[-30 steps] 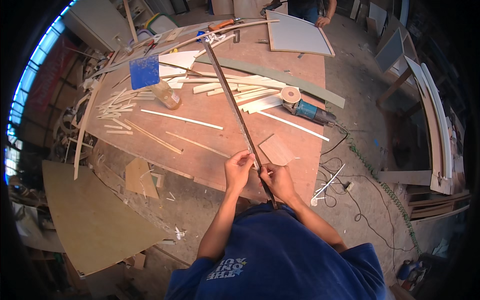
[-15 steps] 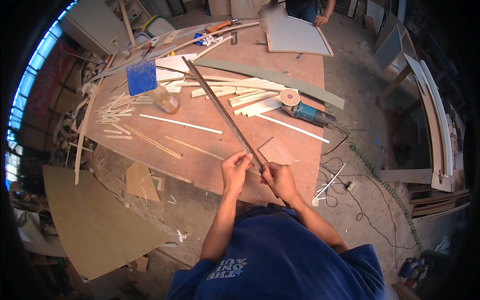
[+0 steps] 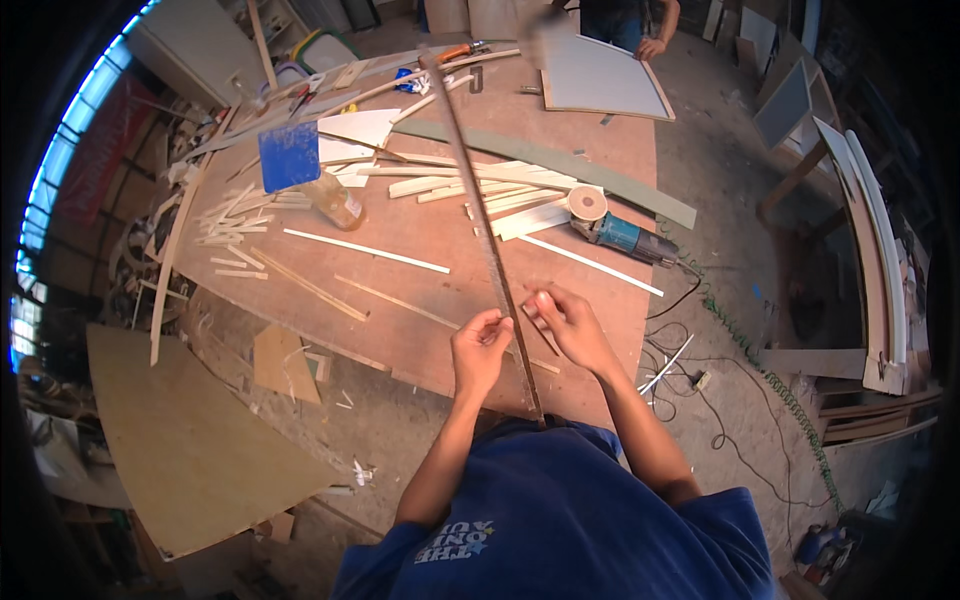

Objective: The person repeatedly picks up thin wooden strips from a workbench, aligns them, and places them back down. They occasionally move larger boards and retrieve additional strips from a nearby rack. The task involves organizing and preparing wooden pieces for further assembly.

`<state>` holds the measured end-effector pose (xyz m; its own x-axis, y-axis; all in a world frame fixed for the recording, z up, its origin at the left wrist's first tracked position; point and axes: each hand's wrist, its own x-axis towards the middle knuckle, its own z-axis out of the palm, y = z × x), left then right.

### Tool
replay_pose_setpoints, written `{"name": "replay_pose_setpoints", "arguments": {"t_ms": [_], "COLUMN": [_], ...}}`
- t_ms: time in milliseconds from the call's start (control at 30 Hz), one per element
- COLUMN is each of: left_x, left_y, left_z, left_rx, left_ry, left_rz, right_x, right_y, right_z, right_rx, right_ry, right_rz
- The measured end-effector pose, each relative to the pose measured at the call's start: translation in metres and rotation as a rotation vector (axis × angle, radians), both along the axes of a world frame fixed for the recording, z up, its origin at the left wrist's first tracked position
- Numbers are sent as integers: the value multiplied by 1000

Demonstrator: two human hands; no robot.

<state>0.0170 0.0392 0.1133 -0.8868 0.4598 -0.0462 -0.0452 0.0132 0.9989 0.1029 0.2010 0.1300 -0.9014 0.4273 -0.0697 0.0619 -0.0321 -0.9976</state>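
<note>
My left hand [image 3: 480, 350] pinches a long, narrow dark strip [image 3: 477, 200] between thumb and fingers. The strip looks worn, perhaps metal, and slants from close to my shirt up over the table. To its right, my right hand [image 3: 575, 330] is raised apart from the strip, thumb and fingertips drawn together. A thin dark line shows below those fingers; I cannot tell whether it is something held. Beneath both hands lies the wooden tabletop [image 3: 420, 320], with a thin pale strip [image 3: 390, 303] on it near my left hand.
An angle grinder [image 3: 625, 235] lies on the right side of the table, beside a pile of pale wood strips [image 3: 510, 195]. Further left are a bottle [image 3: 335, 200], a blue plate [image 3: 290, 157] and short offcuts [image 3: 235, 225]. Another person's hand [image 3: 650, 48] touches a grey panel [image 3: 605, 85].
My right hand has come off the strip and moved slightly up and right. The strip's far end has swung right, making it steeper; my left hand still grips it.
</note>
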Motion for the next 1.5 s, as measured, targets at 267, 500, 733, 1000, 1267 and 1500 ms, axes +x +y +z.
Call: {"name": "replay_pose_setpoints", "arguments": {"t_ms": [267, 500, 733, 1000, 1267, 1500], "left_x": [11, -29, -106, -124, -93, -82], "left_y": [5, -16, 28, 24, 38, 37], "left_z": [12, 98, 233, 281, 276, 278], "left_rx": [-62, 7, 289, 404, 349, 287], "left_ry": [161, 286, 397, 396, 491, 734], "left_rz": [-174, -432, -42, -99, -173, -31], "right_x": [-74, -73, -64, -45, -89, -118], "right_y": [23, 30, 6, 1, 9, 4], "right_z": [86, 108, 132, 155, 246, 271], "right_rx": [183, 155, 362, 263, 177, 315], "right_ry": [256, 257, 258, 283, 667, 689], "right_rz": [-203, -144, 46, 234, -85, -381]}}
